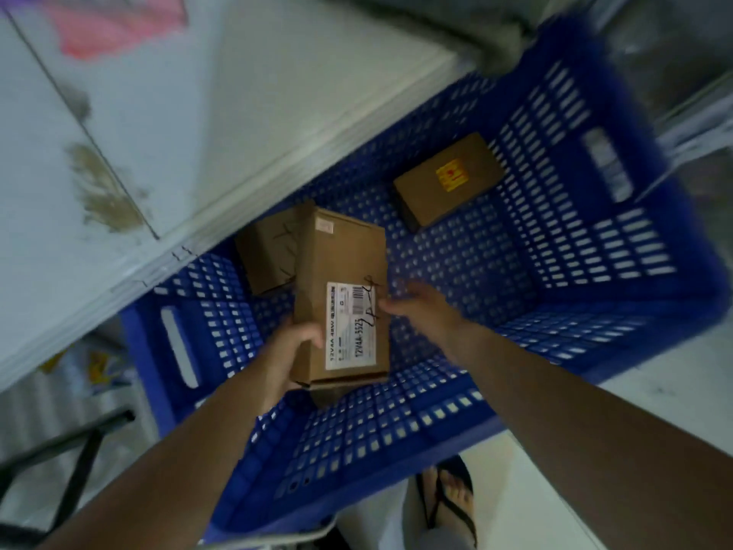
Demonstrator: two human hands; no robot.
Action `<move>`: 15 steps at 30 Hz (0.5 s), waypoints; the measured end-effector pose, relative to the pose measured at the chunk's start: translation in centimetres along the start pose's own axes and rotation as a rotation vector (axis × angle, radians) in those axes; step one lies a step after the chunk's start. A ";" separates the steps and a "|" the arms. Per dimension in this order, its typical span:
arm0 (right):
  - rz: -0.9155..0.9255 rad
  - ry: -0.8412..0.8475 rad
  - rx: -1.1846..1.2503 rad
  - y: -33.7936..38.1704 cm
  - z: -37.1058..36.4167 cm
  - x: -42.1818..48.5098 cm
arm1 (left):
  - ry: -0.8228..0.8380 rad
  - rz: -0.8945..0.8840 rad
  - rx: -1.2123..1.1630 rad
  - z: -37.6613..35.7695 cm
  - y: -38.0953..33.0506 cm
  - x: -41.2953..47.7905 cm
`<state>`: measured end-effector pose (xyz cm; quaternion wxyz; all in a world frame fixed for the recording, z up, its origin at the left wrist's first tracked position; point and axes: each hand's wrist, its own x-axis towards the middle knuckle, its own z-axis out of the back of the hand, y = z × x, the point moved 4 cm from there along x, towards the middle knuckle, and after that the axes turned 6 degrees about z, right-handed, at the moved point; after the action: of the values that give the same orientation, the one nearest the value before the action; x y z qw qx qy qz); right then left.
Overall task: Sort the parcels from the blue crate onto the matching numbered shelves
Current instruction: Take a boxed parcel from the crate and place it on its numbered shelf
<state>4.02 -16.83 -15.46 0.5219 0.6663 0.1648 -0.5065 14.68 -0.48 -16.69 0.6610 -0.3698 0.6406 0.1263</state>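
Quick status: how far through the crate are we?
Done: blue crate looks mostly emptied, only three parcels show. In hand: left hand grips the labelled parcel, right hand at its edge. Left: the brown parcel behind it and the yellow-stickered parcel.

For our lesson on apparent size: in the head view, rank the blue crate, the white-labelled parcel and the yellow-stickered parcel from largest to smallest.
1. blue crate
2. white-labelled parcel; it is nearer the camera, so its lead over the next is unsure
3. yellow-stickered parcel
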 end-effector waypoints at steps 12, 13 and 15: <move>-0.015 0.254 0.324 3.1 6.8 -17.5 | 0.150 -0.069 -0.279 -7.7 -5.7 -16.8; 0.005 0.241 0.376 3.9 7.1 -18.9 | 0.149 -0.101 -0.302 -8.5 -6.2 -18.3; 0.057 0.231 0.453 5.4 7.2 -21.8 | 0.156 -0.188 -0.329 -10.1 -7.4 -21.5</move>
<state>-4.98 -18.48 6.24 0.3513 0.8239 0.0867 -0.4362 8.62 -5.58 6.91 0.5490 -0.5397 0.6231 0.1380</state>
